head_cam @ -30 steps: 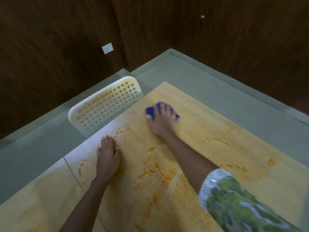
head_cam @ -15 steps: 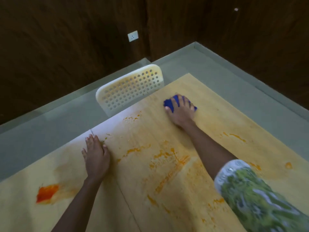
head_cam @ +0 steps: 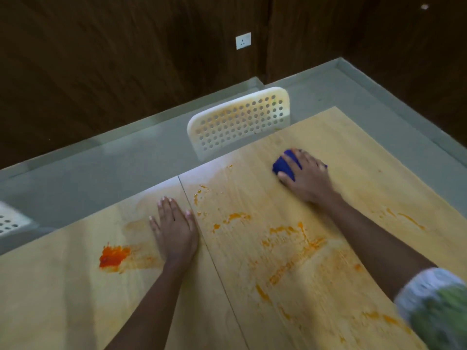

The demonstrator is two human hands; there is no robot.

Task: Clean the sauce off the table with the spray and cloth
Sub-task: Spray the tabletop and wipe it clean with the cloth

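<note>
A light wooden table (head_cam: pixel 341 137) carries orange sauce smears (head_cam: pixel 285 236) across its middle and a thick red-orange blob (head_cam: pixel 113 256) at the left. My right hand (head_cam: pixel 307 176) presses a blue cloth (head_cam: pixel 284 165) flat on the table near the far edge, fingers spread over it. My left hand (head_cam: pixel 174 228) rests flat on the wood beside the seam between the two table halves, fingers straight. No spray bottle is in view.
A white perforated chair back (head_cam: pixel 240 120) stands against the table's far edge. Another white perforated chair (head_cam: pixel 10 218) shows at the left edge. Grey floor and dark wooden walls with a socket (head_cam: pixel 243 41) surround the table.
The view has swung left, revealing the red-orange blob. My right hand with the cloth has slid along the far part of the table. My left hand stays flat by the seam.
</note>
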